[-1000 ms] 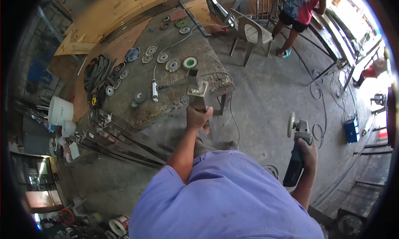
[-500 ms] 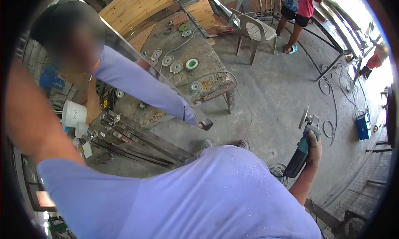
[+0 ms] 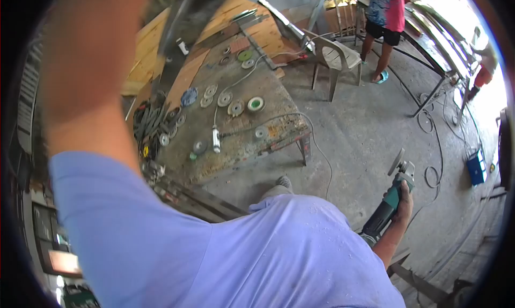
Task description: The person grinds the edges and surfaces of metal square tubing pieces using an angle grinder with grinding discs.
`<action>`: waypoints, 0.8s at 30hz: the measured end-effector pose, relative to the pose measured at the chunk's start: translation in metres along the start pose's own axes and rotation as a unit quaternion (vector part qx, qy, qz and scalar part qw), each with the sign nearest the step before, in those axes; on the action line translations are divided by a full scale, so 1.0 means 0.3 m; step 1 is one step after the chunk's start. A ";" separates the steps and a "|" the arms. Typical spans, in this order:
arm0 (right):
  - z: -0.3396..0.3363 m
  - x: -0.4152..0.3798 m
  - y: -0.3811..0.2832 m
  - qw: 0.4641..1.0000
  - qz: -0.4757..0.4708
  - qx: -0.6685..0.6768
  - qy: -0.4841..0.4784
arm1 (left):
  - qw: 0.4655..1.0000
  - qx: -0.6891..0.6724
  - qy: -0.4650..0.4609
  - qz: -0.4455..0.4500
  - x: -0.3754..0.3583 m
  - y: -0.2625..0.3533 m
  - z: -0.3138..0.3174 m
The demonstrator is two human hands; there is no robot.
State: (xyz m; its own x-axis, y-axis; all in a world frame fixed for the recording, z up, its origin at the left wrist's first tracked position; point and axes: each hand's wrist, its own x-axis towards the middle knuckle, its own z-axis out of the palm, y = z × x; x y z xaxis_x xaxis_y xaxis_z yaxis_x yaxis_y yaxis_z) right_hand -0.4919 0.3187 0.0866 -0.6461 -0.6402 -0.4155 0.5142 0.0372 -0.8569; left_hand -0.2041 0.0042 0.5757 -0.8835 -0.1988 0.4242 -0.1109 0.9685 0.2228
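My right hand (image 3: 403, 201) is wrapped round a green and black angle grinder (image 3: 387, 205), held out at my right side with its disc (image 3: 397, 162) uppermost. My left forearm (image 3: 88, 112) is raised steeply at the left; the hand itself is past the top edge. Beside that arm slants a long dark, blurred metal piece (image 3: 188, 24). Ahead of me, a worn workbench (image 3: 252, 101) carries several grinding discs, among them a white one with a green centre (image 3: 256, 104). A white cord connector (image 3: 215, 140) lies near the bench's front.
A plastic chair (image 3: 335, 61) stands behind the bench. Farther right, a person (image 3: 385, 24) is at a metal-framed table (image 3: 434, 64); another person (image 3: 483, 67) is at the far edge. Cables (image 3: 432, 174) and a blue box (image 3: 476, 167) lie on the floor. Metal bars (image 3: 201, 201) are at lower left.
My left arm has swung upward. The long shiny metal and the lilac-clothed figure seen along it have left their place, uncovering more bench. The grinder has shifted slightly lower in my right hand.
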 end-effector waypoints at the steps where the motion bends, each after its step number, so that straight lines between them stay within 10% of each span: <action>1: -0.020 -0.018 0.009 1.000 0.004 0.005 0.016 | 0.998 -0.029 -0.048 0.012 0.044 -0.031 0.051; 8: -0.255 -0.206 0.196 0.987 0.017 0.010 0.156 | 0.863 -0.146 -0.474 -0.096 -0.042 -0.468 0.664; 17: 0.039 -0.396 0.124 0.956 0.042 0.026 0.288 | 0.831 -0.185 -0.522 -0.048 -0.517 -1.028 0.938; 24: 0.322 -0.203 -0.099 0.984 0.039 -0.038 0.168 | 0.816 -0.143 -0.552 -0.097 -0.804 -1.248 1.065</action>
State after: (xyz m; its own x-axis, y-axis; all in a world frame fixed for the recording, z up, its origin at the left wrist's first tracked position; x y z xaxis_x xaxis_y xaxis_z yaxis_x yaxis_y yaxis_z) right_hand -0.4133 0.2825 0.1667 -0.7633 -0.3436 -0.5471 0.5338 0.1416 -0.8337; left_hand -0.0948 -0.2626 0.1095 -0.7515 0.0642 -0.6567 -0.3267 0.8285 0.4548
